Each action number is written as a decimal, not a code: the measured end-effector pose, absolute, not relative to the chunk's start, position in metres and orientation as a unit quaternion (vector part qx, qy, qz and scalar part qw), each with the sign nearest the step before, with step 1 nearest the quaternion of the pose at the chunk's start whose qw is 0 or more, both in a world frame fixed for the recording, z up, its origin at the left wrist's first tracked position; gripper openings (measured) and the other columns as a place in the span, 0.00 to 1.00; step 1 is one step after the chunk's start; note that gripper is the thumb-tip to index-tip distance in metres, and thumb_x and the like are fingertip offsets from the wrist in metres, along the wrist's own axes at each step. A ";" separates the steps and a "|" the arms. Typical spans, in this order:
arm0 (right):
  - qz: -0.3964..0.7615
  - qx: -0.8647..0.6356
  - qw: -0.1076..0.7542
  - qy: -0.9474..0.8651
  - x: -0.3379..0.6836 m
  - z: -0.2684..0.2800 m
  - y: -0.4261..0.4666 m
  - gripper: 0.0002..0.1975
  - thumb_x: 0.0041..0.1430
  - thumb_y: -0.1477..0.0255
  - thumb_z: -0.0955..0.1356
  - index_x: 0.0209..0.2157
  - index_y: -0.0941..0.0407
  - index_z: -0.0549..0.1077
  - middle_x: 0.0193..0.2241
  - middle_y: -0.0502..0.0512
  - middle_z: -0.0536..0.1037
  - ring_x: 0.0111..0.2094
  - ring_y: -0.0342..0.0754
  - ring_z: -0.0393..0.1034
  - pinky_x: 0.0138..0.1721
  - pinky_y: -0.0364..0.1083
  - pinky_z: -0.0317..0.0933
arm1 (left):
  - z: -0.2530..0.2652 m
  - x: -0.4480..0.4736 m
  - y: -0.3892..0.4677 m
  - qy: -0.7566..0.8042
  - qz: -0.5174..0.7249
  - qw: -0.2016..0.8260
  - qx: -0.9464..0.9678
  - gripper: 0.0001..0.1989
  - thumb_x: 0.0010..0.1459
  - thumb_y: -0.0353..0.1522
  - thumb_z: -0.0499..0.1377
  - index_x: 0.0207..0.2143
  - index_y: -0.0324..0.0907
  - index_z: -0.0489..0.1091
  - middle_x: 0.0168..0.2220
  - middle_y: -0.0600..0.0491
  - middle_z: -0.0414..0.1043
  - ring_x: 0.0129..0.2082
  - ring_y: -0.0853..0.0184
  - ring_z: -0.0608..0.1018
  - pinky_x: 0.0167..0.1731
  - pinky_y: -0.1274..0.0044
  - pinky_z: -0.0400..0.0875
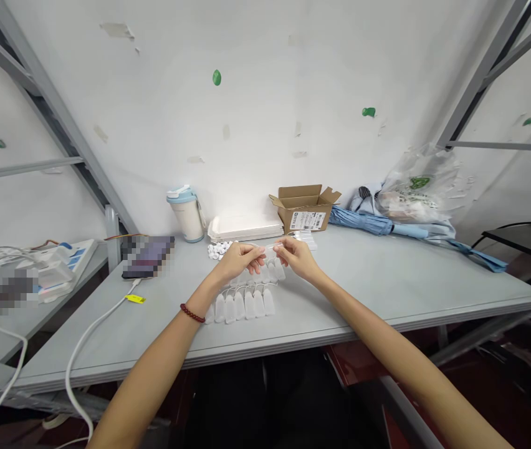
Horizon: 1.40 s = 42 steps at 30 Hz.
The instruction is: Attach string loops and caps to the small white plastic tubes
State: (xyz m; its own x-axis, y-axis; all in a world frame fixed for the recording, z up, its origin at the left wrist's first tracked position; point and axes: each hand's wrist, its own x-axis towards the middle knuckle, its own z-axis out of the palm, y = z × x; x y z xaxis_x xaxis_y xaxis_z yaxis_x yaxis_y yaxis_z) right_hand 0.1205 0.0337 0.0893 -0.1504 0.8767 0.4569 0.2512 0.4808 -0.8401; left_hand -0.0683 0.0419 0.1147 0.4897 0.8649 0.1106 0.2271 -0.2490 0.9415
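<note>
The grey bench (pixel 368 280) ran across with its front edge nearest the person, and a white cable (pixel 78 349) bearing a yellow tag (pixel 135 299) hung over its front left corner. Near the middle of the front edge lay a row of translucent white, round-topped plastic pieces (pixel 249 305) with thin strands at their tops; a second row behind it was partly covered by the hands. Above that second row, the left hand (pixel 245 257), with a dark red beaded bracelet (pixel 192 313) at its wrist, and the right hand (pixel 295 254) each had thumb and forefinger pinched on a small clear plastic piece (pixel 269 251) between them, its exact shape too small to tell. Toward the left edge lay a dark, blurred phone (pixel 148 257), the cable leading up to it. Just behind the left hand was a heap of small white pieces (pixel 217 251). Along the back edge stood a white tumbler with a pale blue lid (pixel 186 215), a flat white stack (pixel 247 228) and an open brown cardboard box (pixel 307 209). A folded blue umbrella (pixel 363 221) stretched toward the right edge, before a clear plastic bag (pixel 422 187) with green print.
</note>
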 end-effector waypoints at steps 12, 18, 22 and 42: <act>0.359 -0.398 0.506 -0.675 0.124 0.087 0.038 0.21 0.53 0.51 0.65 0.29 0.58 0.68 0.14 0.45 0.65 0.16 0.39 0.59 0.20 0.40 0.55 | 0.112 -0.066 0.042 0.363 0.376 0.437 0.732 0.19 0.54 0.44 0.58 0.30 0.35 0.71 0.26 0.50 0.73 0.26 0.68 0.77 0.27 0.77 0.73; 0.364 -0.389 0.505 -0.679 0.122 0.091 0.034 0.22 0.52 0.50 0.65 0.28 0.57 0.66 0.15 0.45 0.64 0.16 0.39 0.58 0.19 0.41 0.54 | 0.114 -0.065 0.041 0.371 0.343 0.530 0.681 0.23 0.55 0.47 0.56 0.28 0.33 0.70 0.22 0.52 0.70 0.19 0.71 0.74 0.19 0.79 0.70; 0.335 -0.410 0.493 -0.690 0.122 0.091 0.031 0.22 0.54 0.50 0.63 0.27 0.57 0.66 0.14 0.44 0.62 0.15 0.39 0.56 0.19 0.41 0.52 | 0.115 -0.066 0.039 0.356 0.354 0.545 0.672 0.20 0.53 0.45 0.59 0.23 0.35 0.69 0.18 0.54 0.67 0.16 0.73 0.71 0.18 0.79 0.69; 0.429 -0.407 0.505 -0.629 0.118 0.090 0.035 0.24 0.47 0.49 0.67 0.19 0.55 0.60 0.12 0.42 0.55 0.14 0.37 0.49 0.14 0.40 0.51 | 0.111 -0.066 0.042 0.373 0.356 0.453 0.728 0.15 0.50 0.41 0.61 0.27 0.36 0.70 0.22 0.51 0.71 0.22 0.69 0.75 0.20 0.79 0.72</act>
